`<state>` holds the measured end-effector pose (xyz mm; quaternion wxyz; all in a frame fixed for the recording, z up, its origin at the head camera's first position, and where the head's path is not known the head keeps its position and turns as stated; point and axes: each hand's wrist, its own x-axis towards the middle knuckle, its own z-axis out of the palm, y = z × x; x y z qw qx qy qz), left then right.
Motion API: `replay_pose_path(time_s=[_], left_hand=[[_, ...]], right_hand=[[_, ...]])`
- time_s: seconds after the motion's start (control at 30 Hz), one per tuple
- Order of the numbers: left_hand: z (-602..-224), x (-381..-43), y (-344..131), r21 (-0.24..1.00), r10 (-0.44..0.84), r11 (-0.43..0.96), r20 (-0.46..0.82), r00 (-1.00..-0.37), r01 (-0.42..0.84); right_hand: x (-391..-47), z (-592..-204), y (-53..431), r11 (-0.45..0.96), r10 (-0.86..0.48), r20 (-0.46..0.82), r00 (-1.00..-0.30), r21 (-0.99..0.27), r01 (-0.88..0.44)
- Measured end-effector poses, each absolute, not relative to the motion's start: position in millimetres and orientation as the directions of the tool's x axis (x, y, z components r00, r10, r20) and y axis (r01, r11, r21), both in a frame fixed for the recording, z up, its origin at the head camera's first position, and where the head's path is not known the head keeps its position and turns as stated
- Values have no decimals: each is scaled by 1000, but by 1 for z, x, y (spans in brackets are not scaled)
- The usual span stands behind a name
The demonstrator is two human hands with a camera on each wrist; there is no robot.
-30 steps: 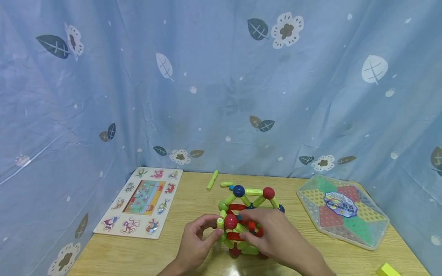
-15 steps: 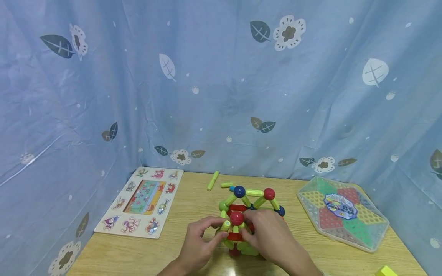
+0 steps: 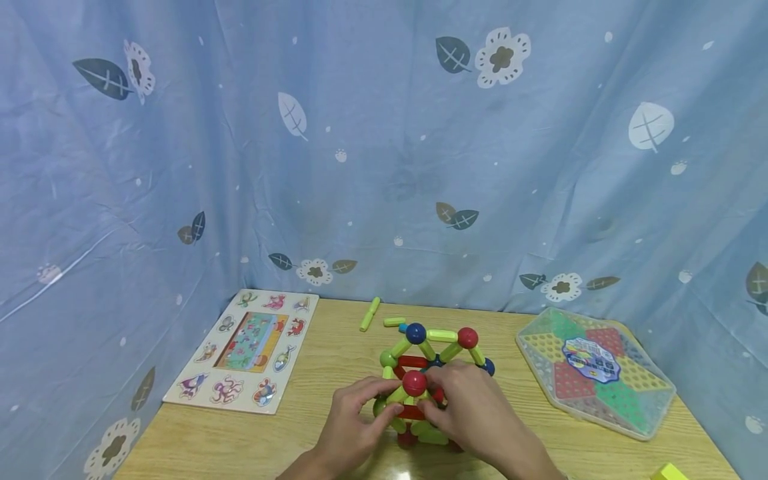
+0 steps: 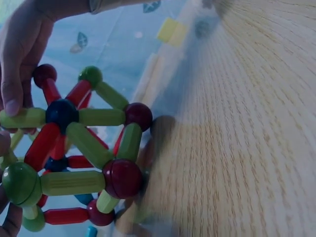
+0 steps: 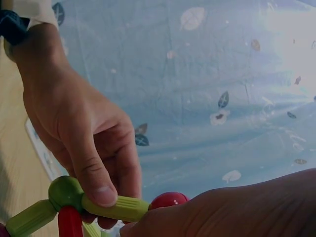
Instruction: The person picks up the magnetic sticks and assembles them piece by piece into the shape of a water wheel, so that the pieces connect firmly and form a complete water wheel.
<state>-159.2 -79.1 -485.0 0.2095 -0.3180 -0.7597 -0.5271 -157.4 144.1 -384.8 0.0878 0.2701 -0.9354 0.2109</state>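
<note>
A frame of magnetic rods and balls (image 3: 441, 335) stands on the table between the hands, with red and yellow-green rods joined by red, blue and green balls. The left hand (image 3: 354, 423) pinches a yellow-green rod (image 5: 126, 208) that runs between a green ball (image 5: 66, 192) and a raised red ball (image 3: 414, 383). On the other side of that red ball, the right hand (image 3: 474, 417) pinches another yellow-green rod (image 4: 30, 118), which meets a blue ball (image 4: 62, 116). The right hand covers part of the frame in the head view.
Behind the frame lie loose yellow-green rods (image 3: 370, 314). A sea-animal puzzle board (image 3: 195, 360) is at the left, a hexagonal Chinese checkers box (image 3: 600, 373) at the right. A yellow block (image 3: 669, 472) sits at the front right; a blue curtain (image 3: 384, 167) hangs behind.
The left hand has moved slightly right, tilting its rod's free end down toward the frame's green ball. The red ball has shifted a little right, and the right hand has closed in beside it.
</note>
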Motion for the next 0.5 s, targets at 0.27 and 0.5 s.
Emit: replay_pose_path(time_s=[0.27, 0.5], left_hand=[[-486, -162, -82, 644, 265, 219, 684, -680, 733], [-490, -187, -109, 754, 253, 19, 632, -732, 657]], right_hand=[[-162, -373, 176, 679, -491, 288, -822, -464, -569], [-194, -402, 241, 527, -334, 466, -820, -629, -572]])
